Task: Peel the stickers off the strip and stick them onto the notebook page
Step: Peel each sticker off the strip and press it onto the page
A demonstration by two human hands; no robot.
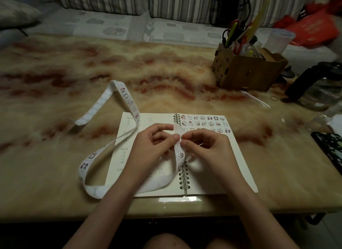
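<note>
- Watching through the head camera, I see the notebook point(201, 182) lying open on the marbled table point(166, 72), near its front edge.
- The strip point(127, 98) runs in a long loose loop: from the table left of the notebook it crosses the left page, curls round past the notebook's front-left corner and rises to the hands over the spiral binding point(183, 176).
- My left hand point(153, 143) pinches the strip between thumb and forefinger, with the other fingers curled loosely beneath.
- My right hand point(209, 146) meets it from the other side, thumb and forefinger tips closed on the strip's edge just beside the left fingertips.
- I cannot tell whether a sticker has lifted from the backing there.
- Three rows of small cartoon stickers point(203, 122) sit along the top of the right page; the left page carries faint handwriting.
- A wooden pen holder point(246, 69) full of pens and scissors stands at the far right of the table, with a rubber band point(274, 98) and a glass jug point(318, 87) near it.
- A striped sofa back point(129, 0) lies beyond the table.
</note>
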